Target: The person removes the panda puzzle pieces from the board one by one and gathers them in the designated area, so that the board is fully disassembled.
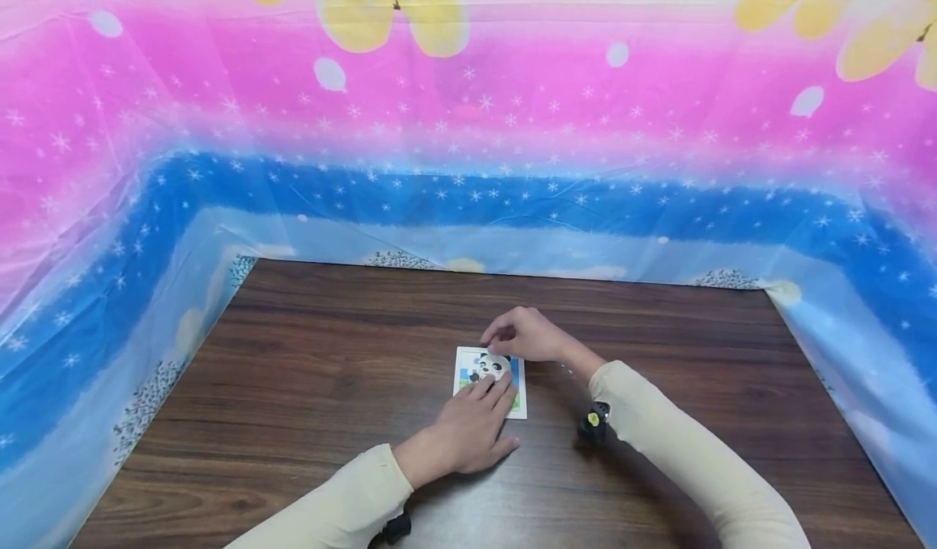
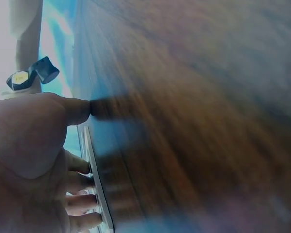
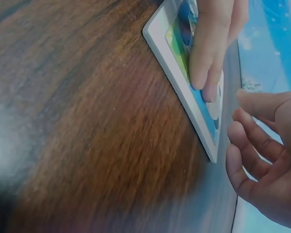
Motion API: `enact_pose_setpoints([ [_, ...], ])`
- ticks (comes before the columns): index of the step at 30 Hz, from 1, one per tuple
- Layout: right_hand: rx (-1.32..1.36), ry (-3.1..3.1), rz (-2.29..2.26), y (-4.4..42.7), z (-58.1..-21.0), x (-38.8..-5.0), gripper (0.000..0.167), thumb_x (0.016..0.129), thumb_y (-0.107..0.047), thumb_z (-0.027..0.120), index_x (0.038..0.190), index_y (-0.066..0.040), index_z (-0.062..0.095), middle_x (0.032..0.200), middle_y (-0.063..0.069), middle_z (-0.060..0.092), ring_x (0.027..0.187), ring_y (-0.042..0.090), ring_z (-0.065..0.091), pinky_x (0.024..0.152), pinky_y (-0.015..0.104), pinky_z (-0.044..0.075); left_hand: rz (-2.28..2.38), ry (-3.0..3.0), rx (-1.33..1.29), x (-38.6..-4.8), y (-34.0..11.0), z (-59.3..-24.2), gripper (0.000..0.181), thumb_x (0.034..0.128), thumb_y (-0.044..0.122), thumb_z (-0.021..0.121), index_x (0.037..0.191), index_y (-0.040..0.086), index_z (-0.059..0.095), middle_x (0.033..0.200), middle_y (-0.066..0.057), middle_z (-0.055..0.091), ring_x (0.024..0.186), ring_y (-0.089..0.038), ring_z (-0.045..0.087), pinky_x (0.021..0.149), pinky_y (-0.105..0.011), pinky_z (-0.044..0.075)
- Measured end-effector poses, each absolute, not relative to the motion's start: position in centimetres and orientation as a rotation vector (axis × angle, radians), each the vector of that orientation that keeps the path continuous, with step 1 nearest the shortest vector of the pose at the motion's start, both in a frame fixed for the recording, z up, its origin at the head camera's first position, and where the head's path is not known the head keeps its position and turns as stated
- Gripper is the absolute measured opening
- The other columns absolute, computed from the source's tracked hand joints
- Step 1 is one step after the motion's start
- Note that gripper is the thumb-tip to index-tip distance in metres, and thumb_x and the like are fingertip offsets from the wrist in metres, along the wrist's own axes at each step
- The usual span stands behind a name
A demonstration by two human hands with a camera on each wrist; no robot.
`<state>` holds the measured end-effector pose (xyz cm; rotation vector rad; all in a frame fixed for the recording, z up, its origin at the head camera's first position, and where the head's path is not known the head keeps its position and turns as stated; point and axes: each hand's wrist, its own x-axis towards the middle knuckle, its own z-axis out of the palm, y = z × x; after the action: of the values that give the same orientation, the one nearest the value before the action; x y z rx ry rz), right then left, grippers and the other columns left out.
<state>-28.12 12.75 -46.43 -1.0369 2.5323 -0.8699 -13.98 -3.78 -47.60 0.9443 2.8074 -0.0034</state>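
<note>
A small panda puzzle point(image 1: 464, 359) in a white frame lies flat on the brown table, its lower part covered by a hand. Across the picture rest the straight fingers of my left hand point(image 1: 472, 427), the thumb spread out onto the wood. In the right wrist view, left fingertips point(image 3: 200, 80) press on the puzzle face beside the white border. My right hand point(image 1: 530, 335) hovers at the puzzle's far right corner. Its fingers are loosely bent, and nothing shows between thumb and fingers in the right wrist view.
The dark wood table point(image 1: 329, 346) extends around the puzzle on all sides. A patterned pink and blue cloth point(image 1: 439, 199) stands along the far and side edges. Black wrist cameras point(image 1: 593, 423) hang under both sleeves, close to the tabletop.
</note>
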Motion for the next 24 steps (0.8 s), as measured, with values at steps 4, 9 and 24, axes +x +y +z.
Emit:
enact_pose_setpoints([
  [4, -1.088, 2.525, -0.842, 12.4, -46.8, -28.3, 0.017, 0.098, -0.017, 0.071, 0.112, -0.012, 0.079, 0.096, -0.006, 0.075, 0.084, 0.003, 0.067, 0.076, 0.025, 0.056, 0.004, 2.796, 0.958, -14.0, -3.8, -47.7, 0.075, 0.1057, 0.056, 0.04, 0.162, 0.008, 0.027, 0.169, -0.009, 0.022, 0.155, -0.027, 0.024, 0.124, -0.042, 0.027],
  [9, -1.172, 2.523, -0.814, 12.2, -47.2, -28.4, 0.015, 0.097, -0.017, 0.072, 0.109, -0.014, 0.08, 0.098, -0.005, 0.072, 0.082, 0.002, 0.065, 0.072, 0.024, 0.056, -0.007, 2.794, 0.959, -14.0, -3.8, -47.8, 0.076, 0.1061, 0.056, 0.038, 0.163, 0.008, 0.025, 0.17, -0.008, 0.021, 0.156, -0.026, 0.022, 0.124, -0.041, 0.026],
  [24, -1.273, 2.462, -0.725, 11.4, -47.0, -28.1, 0.015, 0.096, -0.014, 0.072, 0.109, -0.012, 0.081, 0.096, -0.003, 0.064, 0.072, 0.007, 0.051, 0.064, 0.024, 0.046, -0.01, 2.798, 0.977, -14.0, -4.1, -47.8, 0.075, 0.1062, 0.056, 0.038, 0.163, 0.008, 0.025, 0.169, -0.009, 0.022, 0.156, -0.026, 0.022, 0.124, -0.041, 0.027],
])
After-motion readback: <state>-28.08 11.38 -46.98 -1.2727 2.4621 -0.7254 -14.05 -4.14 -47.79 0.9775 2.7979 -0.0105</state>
